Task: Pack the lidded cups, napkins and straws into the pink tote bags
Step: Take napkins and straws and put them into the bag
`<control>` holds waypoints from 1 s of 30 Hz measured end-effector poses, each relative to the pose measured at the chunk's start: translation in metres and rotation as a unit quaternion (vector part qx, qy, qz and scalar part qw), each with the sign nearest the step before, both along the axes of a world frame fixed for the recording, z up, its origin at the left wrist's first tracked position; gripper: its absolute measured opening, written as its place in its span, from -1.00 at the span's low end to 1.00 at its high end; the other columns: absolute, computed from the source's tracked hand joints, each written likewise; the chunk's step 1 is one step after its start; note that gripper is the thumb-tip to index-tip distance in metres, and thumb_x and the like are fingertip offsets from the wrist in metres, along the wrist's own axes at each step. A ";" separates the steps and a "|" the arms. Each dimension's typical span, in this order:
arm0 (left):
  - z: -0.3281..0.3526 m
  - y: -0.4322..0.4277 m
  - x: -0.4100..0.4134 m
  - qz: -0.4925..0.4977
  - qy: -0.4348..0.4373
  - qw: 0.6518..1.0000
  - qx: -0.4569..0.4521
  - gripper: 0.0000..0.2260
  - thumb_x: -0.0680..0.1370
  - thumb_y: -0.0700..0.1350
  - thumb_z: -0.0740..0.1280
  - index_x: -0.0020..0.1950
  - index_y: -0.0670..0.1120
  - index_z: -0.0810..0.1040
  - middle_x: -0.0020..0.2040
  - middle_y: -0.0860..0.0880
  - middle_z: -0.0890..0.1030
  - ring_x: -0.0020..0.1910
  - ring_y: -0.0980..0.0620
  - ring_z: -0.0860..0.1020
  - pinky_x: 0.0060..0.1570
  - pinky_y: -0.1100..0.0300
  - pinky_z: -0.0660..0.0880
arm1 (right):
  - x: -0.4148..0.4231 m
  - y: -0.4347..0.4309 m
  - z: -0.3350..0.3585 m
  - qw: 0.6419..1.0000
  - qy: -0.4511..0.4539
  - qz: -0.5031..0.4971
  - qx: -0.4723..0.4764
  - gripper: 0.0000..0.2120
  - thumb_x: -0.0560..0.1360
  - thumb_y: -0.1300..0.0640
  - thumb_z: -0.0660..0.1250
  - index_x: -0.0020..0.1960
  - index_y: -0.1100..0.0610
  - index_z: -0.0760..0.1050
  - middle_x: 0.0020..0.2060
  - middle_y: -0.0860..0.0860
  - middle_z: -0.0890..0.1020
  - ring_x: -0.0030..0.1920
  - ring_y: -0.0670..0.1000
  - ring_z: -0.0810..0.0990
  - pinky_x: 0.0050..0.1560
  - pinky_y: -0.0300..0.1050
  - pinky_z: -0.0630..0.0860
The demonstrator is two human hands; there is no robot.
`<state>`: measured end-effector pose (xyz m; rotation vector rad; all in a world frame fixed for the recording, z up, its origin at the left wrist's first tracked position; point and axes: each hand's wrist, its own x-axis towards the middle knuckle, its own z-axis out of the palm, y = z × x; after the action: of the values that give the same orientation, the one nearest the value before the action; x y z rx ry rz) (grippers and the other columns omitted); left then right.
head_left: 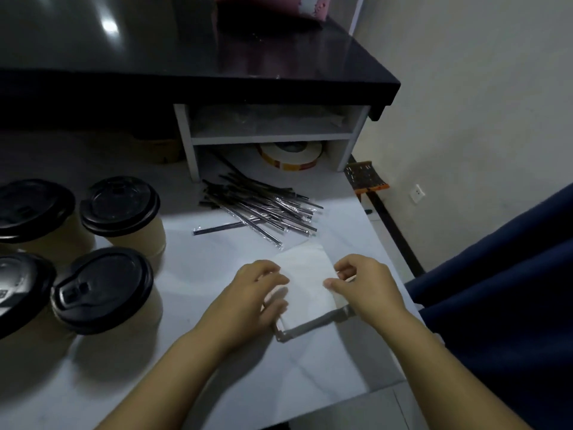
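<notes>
Between the hands: napkins [307, 282], lying flat
Left hand [259, 294]: fingers curled on the napkins' left edge
Right hand [366, 283]: pinching the right edge
Left of both: four lidded cups [107, 290]
Just past the hands: straws [263, 209], messy pile
Way beyond: pink bag [273, 4]

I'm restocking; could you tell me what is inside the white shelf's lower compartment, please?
A tape-like roll lies there, and a dark straw reaches in. Whatever is behind the roll is covered and too dark to tell.
</notes>
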<state>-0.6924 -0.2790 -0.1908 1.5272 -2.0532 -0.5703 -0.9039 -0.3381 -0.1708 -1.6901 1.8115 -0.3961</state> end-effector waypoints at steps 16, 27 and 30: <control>0.029 -0.002 -0.007 0.127 0.005 0.991 0.042 -0.68 0.46 -0.09 0.39 0.21 -0.04 0.48 0.03 0.02 0.58 0.07 -0.03 0.47 0.07 0.14 0.35 | -0.003 0.009 0.026 0.961 -0.209 0.183 0.016 -0.87 0.41 0.18 0.45 -0.25 0.05 0.52 -0.33 -0.13 0.61 -0.42 -0.15 0.51 -0.40 -0.28 0.48; 0.025 -0.004 0.002 0.091 0.005 0.992 0.085 -0.90 0.43 -0.14 0.41 -0.11 0.02 0.55 -0.32 0.19 0.49 -0.30 0.22 0.45 -0.17 0.19 0.41 | -0.003 -0.014 -0.008 0.995 -0.053 0.075 0.032 -0.76 0.34 0.00 0.52 -0.10 -0.06 0.48 -0.27 -0.10 0.55 -0.21 -0.08 0.56 -0.11 -0.08 0.55; 0.026 -0.002 0.004 0.095 0.002 0.992 0.088 -0.86 0.42 -0.14 0.41 -0.07 0.01 0.52 -0.28 0.14 0.52 -0.30 0.17 0.44 -0.16 0.16 0.42 | -0.006 -0.016 -0.007 0.996 -0.061 0.057 0.023 -0.81 0.33 0.07 0.52 -0.22 -0.06 0.50 -0.33 -0.10 0.58 -0.28 -0.09 0.57 -0.20 -0.14 0.54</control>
<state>-0.6883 -0.2814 -0.1649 1.7978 -1.8679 -0.6932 -0.9103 -0.3539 -0.1779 -1.6916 1.6168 -0.3955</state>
